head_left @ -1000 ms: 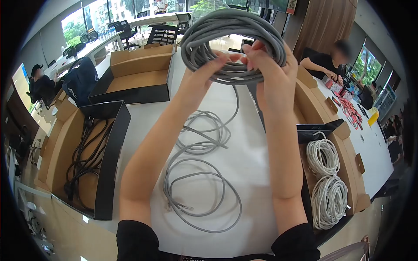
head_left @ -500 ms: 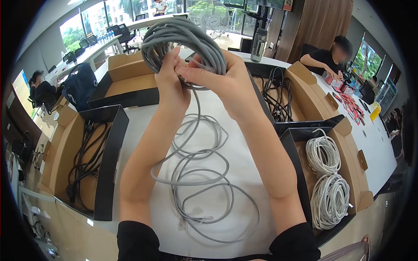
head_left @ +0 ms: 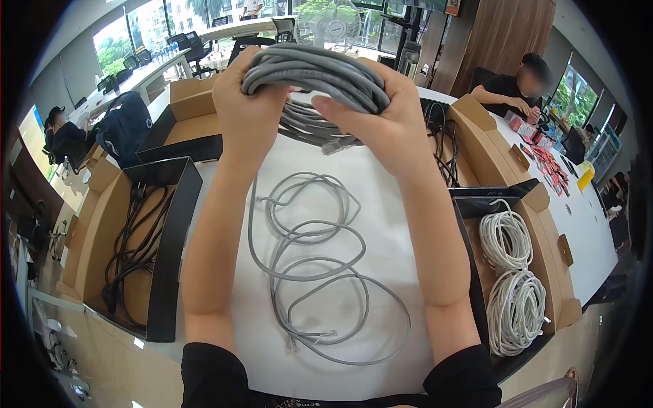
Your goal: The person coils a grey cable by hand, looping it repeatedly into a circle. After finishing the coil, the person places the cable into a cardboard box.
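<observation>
Both my hands hold a coil of grey network cable (head_left: 309,75) up above the white table (head_left: 394,204). My left hand (head_left: 248,102) grips the coil's left end, and my right hand (head_left: 381,119) wraps around its right end. A plug end of the cable sticks out under the coil near my right thumb. On the table below my arms lies a loose grey cable (head_left: 313,265) in several untidy loops, its plug ends toward me.
A cardboard box (head_left: 109,245) at the left holds black cables. A box (head_left: 544,272) at the right holds two white cable coils (head_left: 513,292). Another box (head_left: 197,122) stands behind, and black cables (head_left: 442,143) lie at the back right. People sit at the far right and far left.
The coil has been turned from upright to lying flat and squeezed between both hands. My hands have come slightly lower and nearer. The loose cable on the table has shifted a little.
</observation>
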